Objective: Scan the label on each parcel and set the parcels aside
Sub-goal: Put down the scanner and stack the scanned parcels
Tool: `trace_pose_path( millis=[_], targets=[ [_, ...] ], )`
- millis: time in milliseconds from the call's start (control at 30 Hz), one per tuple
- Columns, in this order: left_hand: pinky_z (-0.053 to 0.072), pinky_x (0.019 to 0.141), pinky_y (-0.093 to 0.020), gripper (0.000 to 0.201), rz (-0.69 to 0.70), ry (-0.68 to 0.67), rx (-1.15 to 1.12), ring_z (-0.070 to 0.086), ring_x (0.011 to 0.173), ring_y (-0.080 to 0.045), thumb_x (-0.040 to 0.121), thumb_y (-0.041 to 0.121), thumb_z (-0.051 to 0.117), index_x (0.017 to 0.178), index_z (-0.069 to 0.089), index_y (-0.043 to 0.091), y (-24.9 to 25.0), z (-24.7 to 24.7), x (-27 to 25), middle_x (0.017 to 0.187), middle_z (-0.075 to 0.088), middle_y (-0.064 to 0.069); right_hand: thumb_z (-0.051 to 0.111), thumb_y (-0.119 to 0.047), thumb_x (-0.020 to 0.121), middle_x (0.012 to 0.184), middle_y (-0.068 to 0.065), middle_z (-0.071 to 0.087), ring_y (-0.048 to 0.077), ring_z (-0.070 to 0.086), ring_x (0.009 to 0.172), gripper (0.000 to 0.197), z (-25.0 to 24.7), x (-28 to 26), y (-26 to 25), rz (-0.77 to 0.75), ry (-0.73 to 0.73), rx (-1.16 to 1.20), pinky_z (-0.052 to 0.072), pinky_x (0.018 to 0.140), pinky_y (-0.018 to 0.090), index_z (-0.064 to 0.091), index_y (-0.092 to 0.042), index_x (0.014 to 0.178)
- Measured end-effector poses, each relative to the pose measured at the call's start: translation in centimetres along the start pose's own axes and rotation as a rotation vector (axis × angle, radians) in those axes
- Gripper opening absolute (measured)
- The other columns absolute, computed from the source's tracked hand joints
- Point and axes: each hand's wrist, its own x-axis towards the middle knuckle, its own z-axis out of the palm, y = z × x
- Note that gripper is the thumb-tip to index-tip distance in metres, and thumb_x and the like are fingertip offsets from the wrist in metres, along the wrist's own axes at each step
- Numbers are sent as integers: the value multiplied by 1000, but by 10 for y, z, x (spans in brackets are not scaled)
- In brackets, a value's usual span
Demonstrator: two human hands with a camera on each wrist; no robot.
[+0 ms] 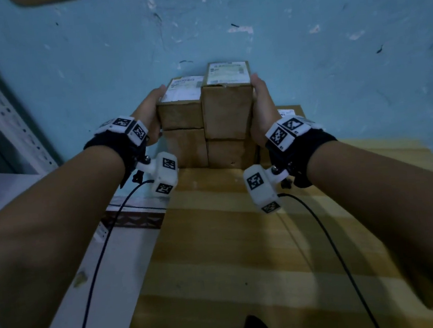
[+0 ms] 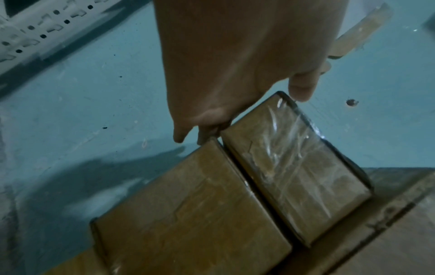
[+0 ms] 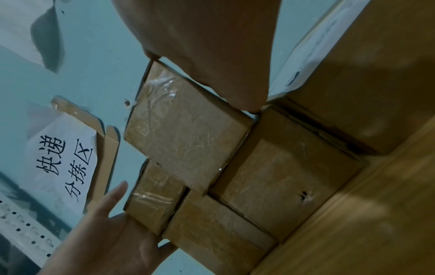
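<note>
- Four small cardboard parcels (image 1: 206, 116), stacked two by two against the blue wall (image 1: 302, 21) at the far edge of the wooden tabletop (image 1: 231, 242), sit squeezed between a person's two hands.
- Left hand (image 1: 151, 109): flat on the outer face of the shorter column, fingers (image 1: 159, 91) straight and pressing rather than curling round anything.
- Right hand (image 1: 261, 105): mirrors it on the taller column, palm flat against the side, nothing pinched.
- White labels (image 1: 227, 73) face up on both top parcels, just beyond the fingertips; a larger labelled box (image 3: 367, 74) stands close outside the right hand.
- Judged from this, the step in hand is squaring or lifting the stack so that a label can be scanned.
- Doing it well seemingly means equal inward pressure from both palms, since the columns differ in height and could shear apart.
- Glossy tape (image 2: 289, 148) on the sides may let the cardboard slip under flat palms.
- Keeping the labels upward and uncovered should spare a re-grip; no scanner is visible.
</note>
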Motion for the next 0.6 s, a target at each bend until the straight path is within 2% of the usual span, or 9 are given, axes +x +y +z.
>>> trace_pose_path(
  millis=[67,100,167,300,367,433,500,533,600],
  targets=[
    [45,84,-22,58,11,48,-50,50,122,-11,96,49,33,143,34,15,4,3,-7,140,45,1,27,-52,98,114,5,64,21,62,101,56,2,-17,-8,0,17,18,52,80,27,48,-16,136],
    [38,98,-25,61,32,118,-96,39,134,-14,96,45,36,147,26,13,7,4,-11,149,34,-1,26,-51,98,119,3,59,23,59,108,56,2,-26,-12,2,40,30,50,84,30,43,-16,139],
    [25,110,-24,63,108,242,-165,27,141,-15,95,37,43,148,20,11,17,6,-20,154,23,-3,25,-51,98,122,-2,47,19,44,128,59,0,-44,-24,29,78,55,40,101,34,32,-16,145],
    [37,106,-30,62,211,226,-236,48,123,-19,82,34,56,137,39,10,36,22,-51,136,47,-3,20,-51,99,154,1,26,16,21,145,62,-6,-81,-50,-10,170,-7,19,114,31,19,-17,150],
    [43,100,-31,43,217,136,-255,56,107,-19,89,31,53,126,40,15,42,37,-72,116,52,0,21,-51,99,159,1,13,16,13,147,62,-16,-101,-64,-53,218,-54,10,118,34,14,-20,151],
    [44,101,-35,41,222,47,-271,57,108,-20,88,32,54,124,41,17,41,53,-98,119,54,-2,22,-54,97,161,2,6,16,7,148,65,-32,-127,-77,-68,243,-82,5,118,36,10,-21,152],
    [51,90,-31,22,206,-20,-210,60,100,-21,88,33,54,102,49,16,39,71,-129,106,66,-7,21,-55,97,161,3,6,15,6,148,66,-53,-160,-89,-80,263,-90,4,119,36,10,-21,152],
    [51,92,-31,24,198,-58,-213,59,103,-21,87,35,55,101,53,16,35,78,-142,107,68,-6,21,-54,97,161,3,6,15,6,148,65,-65,-176,-93,-93,275,-95,3,119,37,10,-21,152],
    [37,109,-37,52,189,-105,-178,47,126,-23,74,43,61,117,56,15,32,95,-172,133,55,-5,20,-53,98,161,2,7,15,8,148,64,-89,-209,-100,-108,307,-129,2,119,39,11,-22,152]
  ],
)
